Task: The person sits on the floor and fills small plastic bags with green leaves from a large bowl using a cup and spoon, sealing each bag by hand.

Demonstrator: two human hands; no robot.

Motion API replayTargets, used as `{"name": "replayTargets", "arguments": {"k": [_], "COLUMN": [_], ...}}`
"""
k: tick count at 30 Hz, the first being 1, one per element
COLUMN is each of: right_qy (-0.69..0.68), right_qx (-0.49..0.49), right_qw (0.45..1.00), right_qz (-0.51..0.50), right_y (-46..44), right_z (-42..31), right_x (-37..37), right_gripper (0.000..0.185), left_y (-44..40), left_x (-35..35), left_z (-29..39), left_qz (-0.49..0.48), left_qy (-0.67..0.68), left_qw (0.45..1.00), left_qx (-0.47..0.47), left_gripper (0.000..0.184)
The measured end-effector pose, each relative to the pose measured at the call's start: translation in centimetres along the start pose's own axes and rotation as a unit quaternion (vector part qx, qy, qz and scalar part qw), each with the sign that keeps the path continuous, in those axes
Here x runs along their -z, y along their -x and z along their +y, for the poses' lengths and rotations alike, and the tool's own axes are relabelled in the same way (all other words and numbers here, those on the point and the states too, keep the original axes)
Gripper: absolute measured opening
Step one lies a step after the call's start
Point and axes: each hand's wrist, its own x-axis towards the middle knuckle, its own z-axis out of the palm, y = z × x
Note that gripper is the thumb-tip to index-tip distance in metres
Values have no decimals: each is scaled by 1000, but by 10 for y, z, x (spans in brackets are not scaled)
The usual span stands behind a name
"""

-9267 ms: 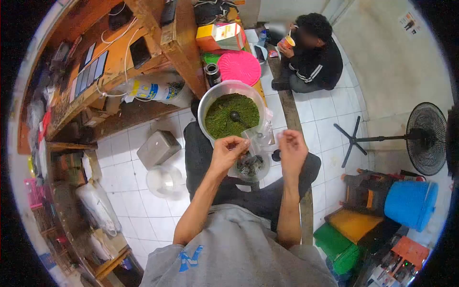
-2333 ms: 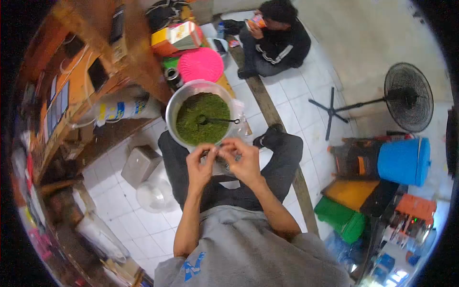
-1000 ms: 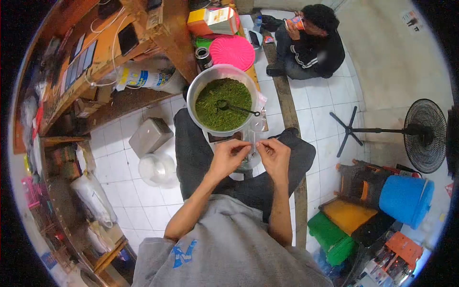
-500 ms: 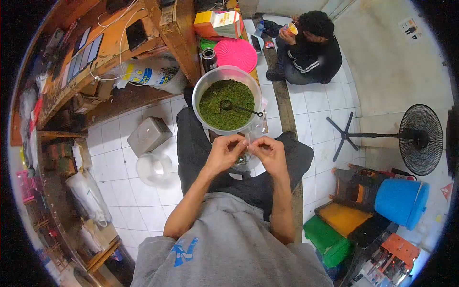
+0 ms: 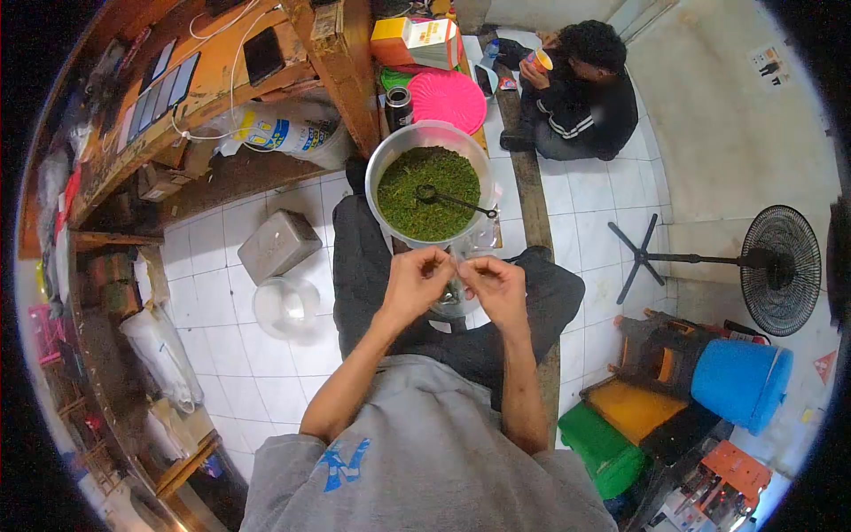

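My left hand [image 5: 420, 282] and my right hand [image 5: 495, 285] are close together over my lap, thumbs and forefingers pinched. Between their fingertips is a small clear plastic bag [image 5: 455, 289], partly hidden by the fingers. Under the hands a clear round container [image 5: 454, 309] shows in part, with something dark green in or above it. Just beyond my fingers stands a large translucent tub [image 5: 373, 182] of chopped green leaf material [image 5: 417, 168]. A black long-handled scoop [image 5: 443, 198] rests on the leaves, its handle reaching the right rim.
A pink lid [image 5: 448, 102] and a black can [image 5: 399, 105] stand behind the tub. On the floor at left are a grey box [image 5: 279, 246] and a clear plastic tub [image 5: 285, 309]. Another person [image 5: 589, 97] sits at upper right holding a cup. A fan [image 5: 780, 270] stands at right.
The view has shifted slightly, so the tub and shelf appear a little farther right. My fingertips stay pinched at nearly the same place. The other person's cup is a bit lower.
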Motion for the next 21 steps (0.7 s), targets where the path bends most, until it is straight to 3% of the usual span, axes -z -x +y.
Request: {"name": "replayTargets", "arguments": {"k": [1, 2, 5, 6, 8, 9, 11, 13, 15, 19, 21], "right_qy": [121, 291, 378, 378, 228, 229, -20, -60, -99, -56, -20], "right_qx": [49, 167, 185, 187, 62, 63, -55, -51, -43, -69, -93], "right_qw": [991, 941, 901, 900, 963, 963, 994, 996, 994, 996, 994], "right_qz": [3, 46, 107, 108, 127, 128, 88, 49, 7, -25, -56], "right_y": [1, -2, -11, -12, -12, -13, -14, -13, -15, -14, -15], "right_z": [-4, -6, -3, -5, -13, -14, -14, -17, -16, -9, -13], "right_x": [0, 1, 1, -1, -4, -2, 4, 6, 10, 20, 21], "right_gripper": [12, 12, 12, 12, 11, 11, 13, 15, 18, 22, 23], "left_y": [-2, -1, -1, -3, -5, -8, -15, -16, -13, -9, -8], "left_x": [3, 4, 2, 3, 6, 7, 9, 15, 21, 25, 26], "left_z": [8, 15, 30, 31, 32, 31, 19, 5, 0, 11, 21], "left_qz": [21, 39, 34, 34, 53, 53, 128, 74, -27, 11, 13], "left_qy": [-173, -339, -443, -444, -268, -267, -123, -11, 157, 32, -113], "left_qw": [981, 926, 883, 882, 954, 954, 971, 992, 987, 999, 992], "left_qx": [-82, -162, -151, -153, -124, -125, -158, -106, 19, -4, -51], "left_gripper": [15, 15, 16, 16, 18, 18, 44, 62, 55, 54, 52]}}
